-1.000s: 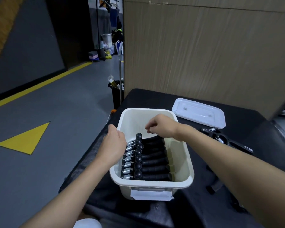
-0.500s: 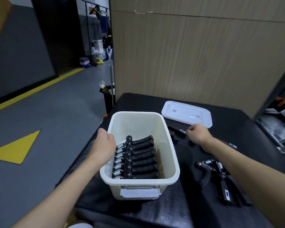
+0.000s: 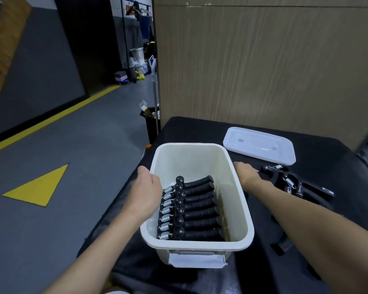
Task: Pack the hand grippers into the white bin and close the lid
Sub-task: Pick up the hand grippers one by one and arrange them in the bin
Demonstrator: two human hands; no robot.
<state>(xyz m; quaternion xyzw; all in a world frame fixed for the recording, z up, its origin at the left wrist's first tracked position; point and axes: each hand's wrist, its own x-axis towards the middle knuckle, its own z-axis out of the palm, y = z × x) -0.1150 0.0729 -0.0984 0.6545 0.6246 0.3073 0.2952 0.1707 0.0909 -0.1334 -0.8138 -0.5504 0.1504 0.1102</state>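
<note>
The white bin (image 3: 240, 200) stands on the black table, and several black hand grippers (image 3: 197, 209) with silver springs are lined up in its near half. My left hand (image 3: 146, 189) grips the bin's left rim. My right hand (image 3: 245, 174) is just outside the right wall, its fingers curled down onto the end of a loose hand gripper (image 3: 285, 179) lying on the table; the fingertips are hidden. The white lid (image 3: 260, 145) lies flat behind and to the right of the bin.
More black gripper parts (image 3: 314, 189) lie to the right of my right forearm. A wood-panel wall rises behind the black table (image 3: 191, 128). To the left the table drops to a grey floor with a yellow triangle (image 3: 38, 187), and a small black trash can (image 3: 151, 122) stands by the far-left corner.
My right hand left the bin, went out over the table near the lid, then came back to the loose hand gripper beside the bin's right wall. My left hand stayed on the rim.
</note>
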